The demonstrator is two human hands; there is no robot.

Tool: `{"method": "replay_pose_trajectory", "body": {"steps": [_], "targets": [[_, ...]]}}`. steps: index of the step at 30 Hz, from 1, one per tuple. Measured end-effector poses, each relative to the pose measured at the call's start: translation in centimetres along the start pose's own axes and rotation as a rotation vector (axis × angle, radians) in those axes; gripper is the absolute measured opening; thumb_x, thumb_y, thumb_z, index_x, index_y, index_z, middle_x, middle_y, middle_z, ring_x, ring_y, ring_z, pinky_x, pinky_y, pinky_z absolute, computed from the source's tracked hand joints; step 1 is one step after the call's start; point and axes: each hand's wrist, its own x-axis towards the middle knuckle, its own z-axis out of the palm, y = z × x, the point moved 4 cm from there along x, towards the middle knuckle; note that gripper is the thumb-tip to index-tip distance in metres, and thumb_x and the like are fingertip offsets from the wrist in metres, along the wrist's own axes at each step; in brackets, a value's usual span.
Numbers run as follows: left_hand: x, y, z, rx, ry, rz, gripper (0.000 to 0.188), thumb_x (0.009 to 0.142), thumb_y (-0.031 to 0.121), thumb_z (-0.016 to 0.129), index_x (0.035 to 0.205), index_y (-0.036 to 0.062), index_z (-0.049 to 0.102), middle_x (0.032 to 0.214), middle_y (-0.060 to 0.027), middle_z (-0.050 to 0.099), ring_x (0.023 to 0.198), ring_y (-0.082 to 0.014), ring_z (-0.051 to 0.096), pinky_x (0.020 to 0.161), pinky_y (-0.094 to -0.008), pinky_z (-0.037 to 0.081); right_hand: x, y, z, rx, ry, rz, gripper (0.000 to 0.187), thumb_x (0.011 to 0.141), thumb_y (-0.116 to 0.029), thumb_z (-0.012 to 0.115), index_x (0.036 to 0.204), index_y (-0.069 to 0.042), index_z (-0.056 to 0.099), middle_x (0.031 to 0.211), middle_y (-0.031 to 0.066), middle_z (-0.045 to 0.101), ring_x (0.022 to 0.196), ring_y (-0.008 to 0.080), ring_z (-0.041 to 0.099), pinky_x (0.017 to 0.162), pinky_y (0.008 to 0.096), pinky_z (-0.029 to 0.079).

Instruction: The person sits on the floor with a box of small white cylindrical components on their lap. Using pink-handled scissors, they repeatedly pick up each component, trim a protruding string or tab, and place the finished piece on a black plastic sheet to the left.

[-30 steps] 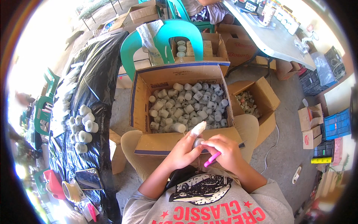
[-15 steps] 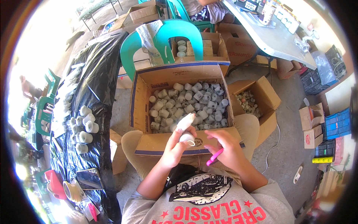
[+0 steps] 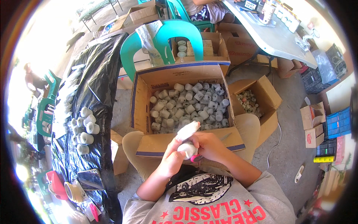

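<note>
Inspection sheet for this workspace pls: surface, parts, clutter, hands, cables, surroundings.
Surface: black plastic sheet at left, bearing pale cylinders.
Job's things: white piece; pink-handled tool; open cardboard box holding pale pieces.
Clutter: phone and cream roll at lower left.
Hands: left hand grips the white piece, one finger wrapped in white; right hand holds the tool.
Cables: pale cable on the floor at right.
Surroundings: green chair beyond the box; part of another person farther back.

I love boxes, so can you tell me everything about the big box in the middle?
The box is brown, partly blue-edged, and looks like cardboard. It stands open, its near flap folded outward, a knee on each side. Many small whitish pots lie heaped inside, touching it. Its bottom is hidden.
</note>
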Motion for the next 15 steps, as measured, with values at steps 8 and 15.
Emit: {"method": "replay_pose_trajectory", "body": {"steps": [8, 15], "targets": [[0.1, 0.7, 0.6, -0.145, -0.048, 0.013, 0.083, 0.075, 0.039, 0.055, 0.144, -0.0012, 0.030, 0.096, -0.0069, 0.053, 0.081, -0.0165, 0.051, 0.075, -0.0278, 0.041, -0.2, 0.6, -0.1, -0.046, -0.011, 0.014, 0.014, 0.065, -0.002, 0.063, 0.077, -0.006, 0.056, 0.077, 0.0084, 0.057, 0.072, 0.0306, 0.058, 0.062, 0.0387, 0.046], [-0.2, 1.1, 0.7, -0.185, -0.053, -0.010, 0.082, 0.075, 0.036, 0.056, 0.144, -0.0002, 0.030, 0.096, -0.0075, 0.054, 0.081, -0.0174, 0.052, 0.074, -0.0281, 0.042, -0.4, 0.6, -0.1, -0.060, 0.011, 0.021, 0.008, 0.069, -0.003, 0.060, 0.076, -0.005, 0.056, 0.074, 0.0082, 0.056, 0.071, 0.0296, 0.058, 0.060, 0.0381, 0.045]]}}
